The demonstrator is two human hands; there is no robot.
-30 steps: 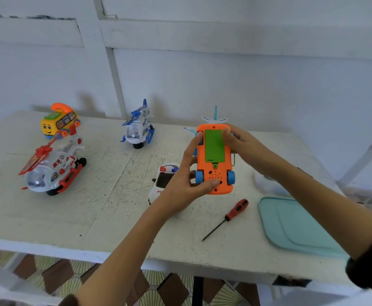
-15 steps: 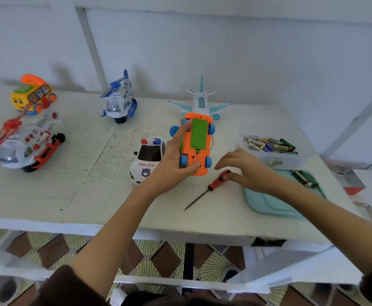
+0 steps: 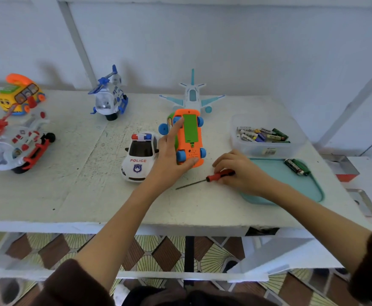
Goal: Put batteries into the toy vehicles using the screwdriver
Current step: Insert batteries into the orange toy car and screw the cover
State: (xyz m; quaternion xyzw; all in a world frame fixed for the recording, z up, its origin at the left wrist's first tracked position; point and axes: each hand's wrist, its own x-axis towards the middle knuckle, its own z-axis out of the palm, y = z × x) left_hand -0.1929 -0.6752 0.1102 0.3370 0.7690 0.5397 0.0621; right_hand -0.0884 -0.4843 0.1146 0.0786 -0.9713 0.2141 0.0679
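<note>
A scuffed white wooden table carries plastic toy vehicles along its far edge, a teal plastic tray at its right edge.

A home setup, most likely, though not much of the room can be seen. A rough white-painted counter is set against plain white walls, and patterned brown-and-cream floor tiles are seen under it. Toys are lined up on top: a police car, two helicopters, a plane, a yellow phone bus. A clear tub of loose batteries and a teal tray are kept at one side.
</note>
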